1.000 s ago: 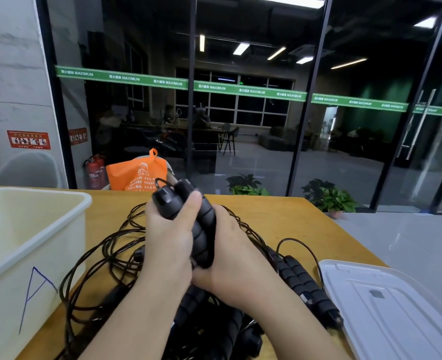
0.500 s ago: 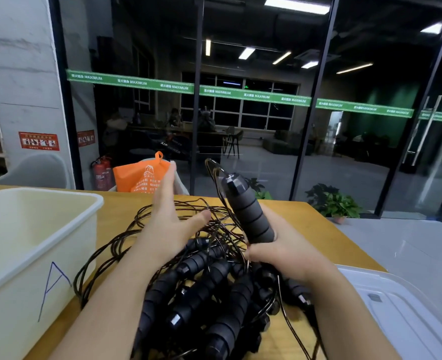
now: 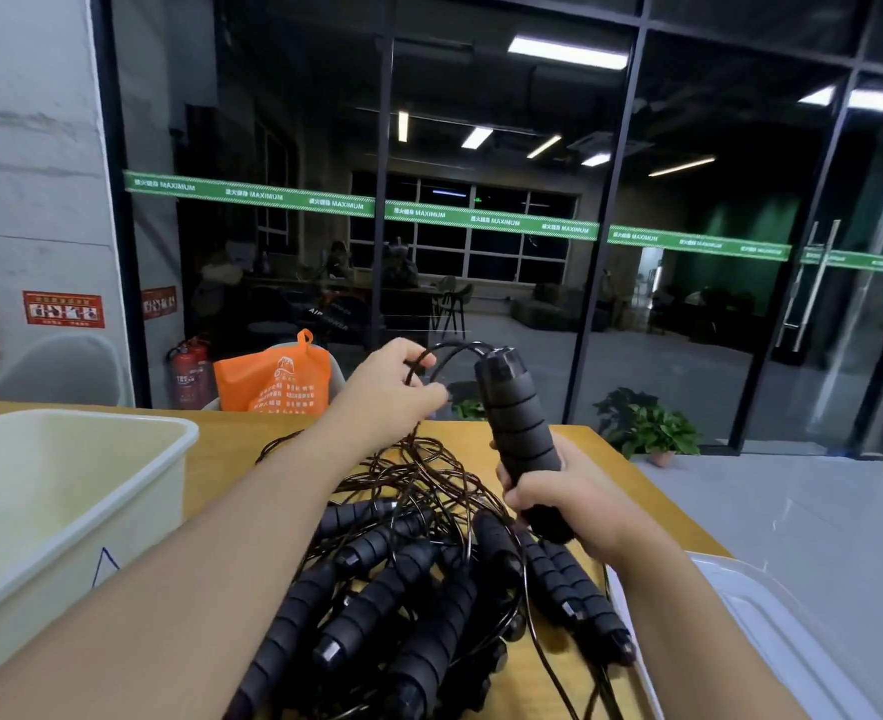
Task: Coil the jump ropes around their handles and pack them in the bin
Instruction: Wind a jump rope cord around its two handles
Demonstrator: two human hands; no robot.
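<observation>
My right hand [image 3: 566,498] grips the lower end of a black ribbed jump rope handle [image 3: 520,431], held upright above the table. Its thin black rope [image 3: 452,350] arcs from the handle's top to my left hand [image 3: 392,387], which pinches the rope just left of the handle. Below both hands lies a tangled pile of jump ropes [image 3: 418,574] with several black foam handles and dark cords. The cream plastic bin [image 3: 70,506], marked with a blue letter A, stands at the left, and what shows of its inside is bare.
A white bin lid [image 3: 772,631] lies at the table's right front corner. The wooden table [image 3: 226,433] ends at a glass wall. An orange bag [image 3: 273,379] and a grey chair [image 3: 60,368] stand behind the far edge. Potted plants [image 3: 647,426] sit on the floor at right.
My left hand rose from the pile and took hold of the rope near the handle's top. My right hand kept the handle upright, lifting it slightly.
</observation>
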